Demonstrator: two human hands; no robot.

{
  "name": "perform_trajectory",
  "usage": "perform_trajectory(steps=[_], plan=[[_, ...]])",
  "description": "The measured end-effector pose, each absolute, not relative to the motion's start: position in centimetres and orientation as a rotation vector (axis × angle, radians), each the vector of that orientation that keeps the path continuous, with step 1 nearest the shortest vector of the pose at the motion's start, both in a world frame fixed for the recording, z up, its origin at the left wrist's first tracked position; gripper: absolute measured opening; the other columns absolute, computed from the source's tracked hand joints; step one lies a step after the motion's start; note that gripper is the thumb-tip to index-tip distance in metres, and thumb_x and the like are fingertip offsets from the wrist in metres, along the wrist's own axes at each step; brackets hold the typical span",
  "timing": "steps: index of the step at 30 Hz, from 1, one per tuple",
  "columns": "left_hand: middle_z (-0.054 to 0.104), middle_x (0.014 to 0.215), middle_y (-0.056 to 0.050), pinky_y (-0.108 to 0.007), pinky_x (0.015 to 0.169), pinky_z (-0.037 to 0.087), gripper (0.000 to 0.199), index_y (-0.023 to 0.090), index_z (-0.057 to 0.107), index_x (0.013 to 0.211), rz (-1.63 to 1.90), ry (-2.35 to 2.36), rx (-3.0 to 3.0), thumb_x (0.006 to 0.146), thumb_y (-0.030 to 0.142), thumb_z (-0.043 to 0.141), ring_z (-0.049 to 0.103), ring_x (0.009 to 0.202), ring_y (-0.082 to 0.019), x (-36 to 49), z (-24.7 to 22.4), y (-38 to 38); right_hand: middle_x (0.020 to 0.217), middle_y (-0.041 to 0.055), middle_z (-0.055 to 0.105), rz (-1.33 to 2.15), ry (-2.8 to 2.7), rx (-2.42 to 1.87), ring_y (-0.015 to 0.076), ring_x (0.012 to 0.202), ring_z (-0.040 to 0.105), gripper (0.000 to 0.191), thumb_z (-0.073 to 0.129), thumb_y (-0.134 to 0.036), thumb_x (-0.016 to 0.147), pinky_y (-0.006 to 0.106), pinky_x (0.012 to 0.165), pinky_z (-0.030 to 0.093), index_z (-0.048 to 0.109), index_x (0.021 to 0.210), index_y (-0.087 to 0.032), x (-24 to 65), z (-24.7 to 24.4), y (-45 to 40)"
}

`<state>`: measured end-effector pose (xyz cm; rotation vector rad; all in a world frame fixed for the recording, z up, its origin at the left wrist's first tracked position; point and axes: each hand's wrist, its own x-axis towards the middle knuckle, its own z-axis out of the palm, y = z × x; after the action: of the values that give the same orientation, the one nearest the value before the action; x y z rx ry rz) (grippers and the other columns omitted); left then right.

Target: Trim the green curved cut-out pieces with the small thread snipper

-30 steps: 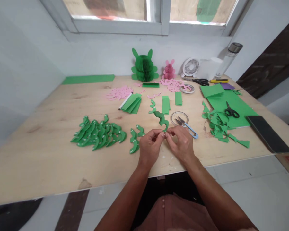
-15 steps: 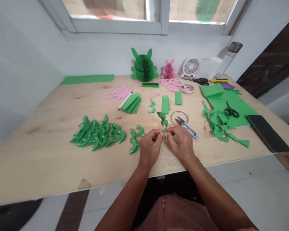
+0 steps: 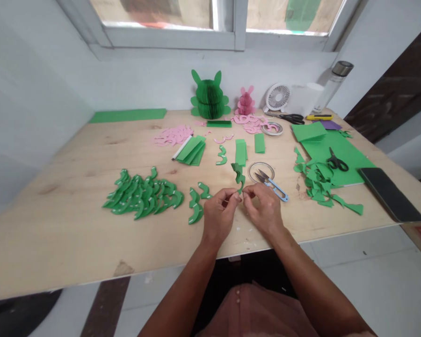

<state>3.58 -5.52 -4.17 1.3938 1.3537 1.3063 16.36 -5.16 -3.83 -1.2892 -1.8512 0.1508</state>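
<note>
Above the table, a wavy green paper cutout [image 3: 238,174] stands up from between my fingertips. My left hand [image 3: 219,213] pinches its lower end between thumb and fingers. Close beside it, my right hand [image 3: 264,208] is closed too, thumb and forefinger meeting at the same end of the paper; the exact contact is too small to see. Left of my hands lie loose scalloped green cutouts [image 3: 195,206] with white strips on them, and farther left a heap of similar cutouts [image 3: 140,194]. Blue-handled thread snips [image 3: 272,185] rest over a tape roll [image 3: 251,173] beyond my right hand.
Green scraps [image 3: 317,182], black scissors [image 3: 337,161] and a phone [image 3: 389,194] lie at the right. Folded green paper [image 3: 191,150] and pink cutouts [image 3: 175,135] are farther back. A green honeycomb paper figure [image 3: 210,99], a pink one [image 3: 246,102] and a fan [image 3: 278,97] stand by the wall.
The upper end of the green cutout has shifted slightly to the right. Both hands stay nearly still, pinched together at its lower end.
</note>
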Motion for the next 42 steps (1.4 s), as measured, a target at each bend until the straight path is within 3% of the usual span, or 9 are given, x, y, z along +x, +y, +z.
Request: perform_trajectory(steps=[11,26,38,42], plan=[[0.068,0.064,0.001,-0.020,0.054,0.047,0.010,0.017,0.067,0.072,1.323,1.419,1.461,0.074,0.019,0.057,0.060,0.056,-0.011,3.9,-3.5,-5.6,0.070,0.0033,0.065,0.028,-1.900,-1.285,0.0174,0.070,0.058,0.010,0.052,-0.019,0.082,0.033,0.072,0.040,0.059,0.074,-0.018,16.4,-3.9,-5.2],[0.067,0.065,0.000,-0.022,0.056,0.047,0.010,0.017,0.066,0.073,1.344,1.386,1.373,0.075,0.023,0.059,0.060,0.058,-0.012,3.8,-4.1,-5.5,0.068,0.0026,0.062,0.059,-1.867,-1.326,0.0175,0.069,0.056,0.011,0.051,-0.016,0.078,0.032,0.071,0.039,0.056,0.070,-0.020,16.3,-3.9,-5.2],[0.064,0.060,0.000,-0.021,0.049,0.043,0.009,0.015,0.060,0.073,1.447,1.259,1.073,0.071,0.023,0.060,0.055,0.051,-0.010,3.8,-4.4,-5.1,0.053,-0.0022,0.051,0.122,-1.770,-1.517,0.0143,0.054,0.049,0.021,0.052,-0.022,0.078,0.030,0.063,0.037,0.048,0.057,-0.020,16.6,-3.7,-5.0],[0.064,0.060,-0.001,-0.021,0.048,0.042,0.008,0.015,0.059,0.073,1.428,1.240,1.077,0.071,0.023,0.059,0.055,0.050,-0.010,3.8,-4.2,-5.2,0.072,0.0007,0.060,0.286,-1.690,-1.411,0.0146,0.062,0.053,0.007,0.051,-0.015,0.073,0.029,0.064,0.041,0.055,0.076,-0.019,16.6,-3.5,-5.0]])
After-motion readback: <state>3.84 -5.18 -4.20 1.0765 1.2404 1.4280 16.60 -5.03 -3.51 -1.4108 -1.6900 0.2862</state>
